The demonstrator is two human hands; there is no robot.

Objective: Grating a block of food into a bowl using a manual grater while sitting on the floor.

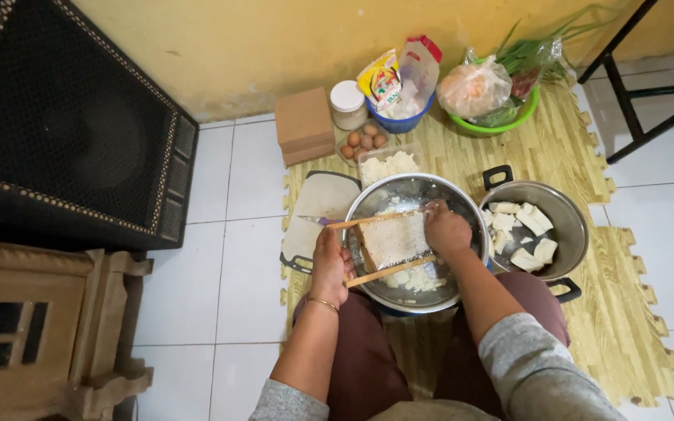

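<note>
A wood-framed flat grater lies slanted across a large steel bowl that holds white gratings. My left hand grips the grater's near left end at the bowl's rim. My right hand is closed and pressed on the grater's far right part; a small white piece seems to be under it, mostly hidden. Just right of the bowl, a steel pot with black handles holds several peeled white chunks.
Behind the bowl are a cutting board with a knife, a clear tub of white gratings, eggs, a white-lidded jar, a brown box, a blue bowl of packets and a green bowl of bagged vegetables. A black speaker stands left.
</note>
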